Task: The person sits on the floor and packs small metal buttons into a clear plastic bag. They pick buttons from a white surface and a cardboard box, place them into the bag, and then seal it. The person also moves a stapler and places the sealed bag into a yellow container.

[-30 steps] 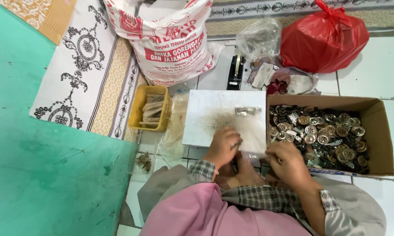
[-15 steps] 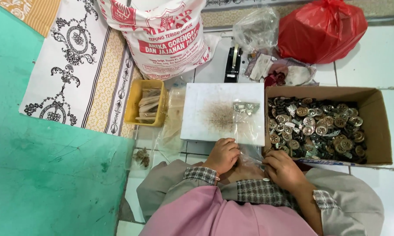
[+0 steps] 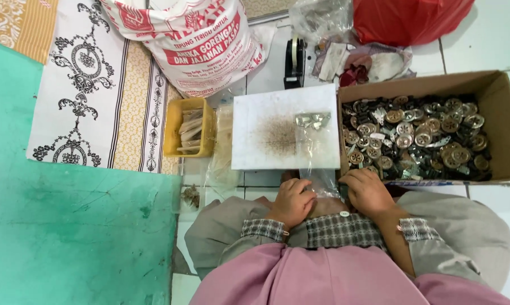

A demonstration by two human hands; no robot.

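Clear plastic bag [image 3: 317,158] between both hands.

One cardboard box [image 3: 495,90] of metal parts too many to count, one yellow tray [image 3: 190,107], one white board [image 3: 260,133], one printed sack [image 3: 192,39], one red bag [image 3: 407,20], one tape dispenser [image 3: 294,62].

Both hands low at the lap: left hand [image 3: 291,200] and right hand [image 3: 368,192] pinching a clear plastic bag [image 3: 317,161] lying over a white board [image 3: 277,133]; beside it, cardboard box [image 3: 495,90] full of round metal parts [image 3: 416,135], yellow tray [image 3: 173,127] left
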